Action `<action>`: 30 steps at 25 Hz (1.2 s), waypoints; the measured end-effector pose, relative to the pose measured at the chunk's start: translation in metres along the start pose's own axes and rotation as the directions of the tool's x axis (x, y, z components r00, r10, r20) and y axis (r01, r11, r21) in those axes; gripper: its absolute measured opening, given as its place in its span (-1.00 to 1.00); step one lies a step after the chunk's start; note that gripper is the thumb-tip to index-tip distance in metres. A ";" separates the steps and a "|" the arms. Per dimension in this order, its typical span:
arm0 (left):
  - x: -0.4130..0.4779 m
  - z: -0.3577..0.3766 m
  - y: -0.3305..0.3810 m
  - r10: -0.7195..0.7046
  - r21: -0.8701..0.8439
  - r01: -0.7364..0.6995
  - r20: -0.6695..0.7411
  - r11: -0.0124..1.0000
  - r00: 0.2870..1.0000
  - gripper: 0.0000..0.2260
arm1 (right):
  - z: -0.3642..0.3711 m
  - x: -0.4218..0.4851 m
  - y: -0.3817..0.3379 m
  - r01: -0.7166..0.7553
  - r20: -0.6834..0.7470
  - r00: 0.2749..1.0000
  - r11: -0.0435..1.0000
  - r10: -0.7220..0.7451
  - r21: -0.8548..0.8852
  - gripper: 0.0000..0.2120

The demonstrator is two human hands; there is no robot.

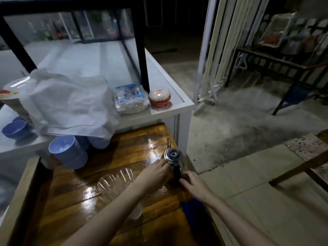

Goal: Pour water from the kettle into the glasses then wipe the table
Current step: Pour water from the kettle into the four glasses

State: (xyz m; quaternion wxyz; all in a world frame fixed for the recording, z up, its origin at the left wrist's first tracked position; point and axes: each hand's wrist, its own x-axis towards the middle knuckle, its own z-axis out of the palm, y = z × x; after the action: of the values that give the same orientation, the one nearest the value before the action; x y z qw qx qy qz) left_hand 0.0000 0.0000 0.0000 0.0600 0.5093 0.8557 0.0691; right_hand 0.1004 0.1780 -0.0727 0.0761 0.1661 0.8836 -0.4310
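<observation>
A metal kettle (pixel 173 157) with a black handle and a thin spout stands upright near the right edge of the glossy wooden table (pixel 110 174). My left hand (pixel 156 172) rests against the kettle's left side, fingers curled near the lid. My right hand (pixel 193 183) is at the base of the black handle, fingers loosely bent beside it. Clear ribbed glasses (pixel 115 181) lie in a row left of my left forearm, which hides part of them. Another clear glass (pixel 135 213) shows below that forearm.
Stacked blue bowls (pixel 68 151) stand at the table's far left. Behind rises a white cabinet (pixel 170 107) carrying a white cloth (pixel 71 103), a plastic packet (pixel 131 98) and a red-and-white tub (pixel 159 97). A blue object (pixel 194 210) sits at the table's right edge, tiled floor beyond.
</observation>
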 end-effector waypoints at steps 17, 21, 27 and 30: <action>0.069 0.048 0.009 -0.041 0.042 0.040 0.031 0.998 0.999 -0.42 | -0.035 0.026 0.048 -0.078 0.151 0.989 0.890 0.011 0.448 -0.74; 0.081 0.058 0.023 -0.022 0.078 0.022 -0.004 0.997 1.000 -0.42 | -0.048 0.028 0.048 -0.153 0.113 0.988 0.827 0.108 0.541 -0.67; 0.090 0.068 0.035 -0.084 0.102 0.087 -0.036 0.991 0.996 -0.42 | -0.037 0.035 0.047 -0.144 -0.068 0.961 0.696 0.267 0.703 -0.67; 0.089 0.071 0.039 -0.119 0.094 0.123 -0.050 0.988 0.992 -0.44 | -0.026 0.040 0.049 -0.117 -0.122 0.942 0.647 0.312 0.754 -0.64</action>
State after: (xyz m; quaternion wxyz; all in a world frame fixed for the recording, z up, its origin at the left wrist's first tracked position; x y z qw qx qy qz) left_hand 0.0033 0.1011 -0.0652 0.0203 0.4570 0.8885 0.0351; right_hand 0.0808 0.2355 -0.1038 -0.0541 0.3374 0.6104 -0.7146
